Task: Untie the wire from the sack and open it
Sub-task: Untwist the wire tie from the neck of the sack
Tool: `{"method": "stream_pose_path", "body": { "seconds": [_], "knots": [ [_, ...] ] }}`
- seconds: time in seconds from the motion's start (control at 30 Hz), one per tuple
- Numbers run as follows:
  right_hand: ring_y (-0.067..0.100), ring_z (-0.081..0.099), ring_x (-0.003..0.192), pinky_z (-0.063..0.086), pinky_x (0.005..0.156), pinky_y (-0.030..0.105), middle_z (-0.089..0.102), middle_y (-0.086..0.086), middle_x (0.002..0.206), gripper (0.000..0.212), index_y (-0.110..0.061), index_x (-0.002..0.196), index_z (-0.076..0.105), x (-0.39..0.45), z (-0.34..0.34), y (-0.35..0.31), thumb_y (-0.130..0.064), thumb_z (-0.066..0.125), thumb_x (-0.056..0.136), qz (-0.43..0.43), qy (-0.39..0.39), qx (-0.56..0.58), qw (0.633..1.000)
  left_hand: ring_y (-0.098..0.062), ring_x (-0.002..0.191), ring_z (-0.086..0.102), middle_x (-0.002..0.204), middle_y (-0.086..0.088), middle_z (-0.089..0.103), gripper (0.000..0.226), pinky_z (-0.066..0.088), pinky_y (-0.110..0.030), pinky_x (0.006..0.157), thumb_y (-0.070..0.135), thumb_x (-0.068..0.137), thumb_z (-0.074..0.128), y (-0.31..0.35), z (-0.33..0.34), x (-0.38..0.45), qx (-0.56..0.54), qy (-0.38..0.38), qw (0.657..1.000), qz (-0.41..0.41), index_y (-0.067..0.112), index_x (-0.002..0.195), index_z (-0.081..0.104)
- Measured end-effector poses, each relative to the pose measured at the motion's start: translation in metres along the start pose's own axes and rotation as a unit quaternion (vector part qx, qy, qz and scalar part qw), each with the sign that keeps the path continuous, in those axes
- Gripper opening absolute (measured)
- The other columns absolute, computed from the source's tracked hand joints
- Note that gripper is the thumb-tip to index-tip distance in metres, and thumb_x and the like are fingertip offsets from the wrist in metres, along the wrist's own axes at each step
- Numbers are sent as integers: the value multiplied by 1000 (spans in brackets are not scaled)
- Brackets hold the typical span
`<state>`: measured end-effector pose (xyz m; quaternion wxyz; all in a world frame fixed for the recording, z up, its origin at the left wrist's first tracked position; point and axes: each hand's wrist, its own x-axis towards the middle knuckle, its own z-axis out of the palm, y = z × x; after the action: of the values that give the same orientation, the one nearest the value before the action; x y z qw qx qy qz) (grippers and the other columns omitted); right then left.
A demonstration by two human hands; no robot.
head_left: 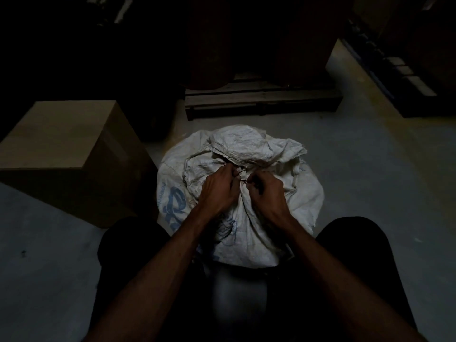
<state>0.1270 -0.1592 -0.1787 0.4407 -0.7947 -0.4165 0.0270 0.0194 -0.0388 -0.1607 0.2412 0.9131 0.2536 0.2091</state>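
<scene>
A white woven sack (pixel 306 193) with blue print stands on the floor between my knees, its top gathered and bunched. A thin dark wire (pixel 240 176) runs around the gathered neck. My left hand (pixel 219 191) pinches the wire's left end at the neck. Fingers of my right hand (pixel 265 193) are closed on the wire's right end. Both hands rest on top of the sack, almost touching each other. The knot itself is partly hidden by my fingers.
A brown cardboard box (pixel 66 149) stands on the left, close to the sack. A dark wooden pallet (pixel 261 104) with large dark drums lies behind the sack. Grey concrete floor (pixel 370 169) stretches to the right. The room is dim.
</scene>
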Motion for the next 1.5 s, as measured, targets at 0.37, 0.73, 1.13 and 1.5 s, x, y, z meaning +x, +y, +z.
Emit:
{"method": "stream_pose_path", "body": {
  "seconds": [0.37, 0.73, 1.13, 1.5],
  "knots": [
    [12, 60, 96, 46, 82, 23, 67, 1, 103, 18, -16, 102, 71, -1, -3, -9, -8, 67, 86, -28, -12, -4, 1000, 1, 64, 64, 65, 8, 70, 8, 47, -15, 61, 22, 79, 74, -2, -25, 8, -155, 12, 966, -205, 18, 73, 76],
    [12, 61, 93, 49, 77, 28, 62, -4, 101, 19, -26, 106, 75, -1, 7, -18, -22, 67, 89, -33, -49, -29, 998, -14, 52, 56, 57, -2, 64, 18, 42, -25, 55, 10, 81, 75, -20, -23, 6, -275, -62, 924, -257, 19, 66, 72],
    [17, 63, 94, 52, 80, 35, 65, 0, 101, 18, -25, 101, 74, 9, 9, -15, -27, 71, 83, -14, -88, -54, 995, 7, 46, 53, 52, 14, 63, 16, 41, -19, 55, 11, 88, 67, -11, -23, 9, -269, -66, 936, -215, 14, 75, 74],
    [16, 60, 86, 43, 75, 27, 62, 3, 92, 4, -14, 90, 69, 8, 9, -8, -13, 67, 87, -31, -66, -27, 997, -14, 92, 70, 95, 0, 76, 22, 55, -29, 86, 12, 78, 65, -20, -41, 4, -100, -126, 986, -46, 17, 98, 76]
  ]
}}
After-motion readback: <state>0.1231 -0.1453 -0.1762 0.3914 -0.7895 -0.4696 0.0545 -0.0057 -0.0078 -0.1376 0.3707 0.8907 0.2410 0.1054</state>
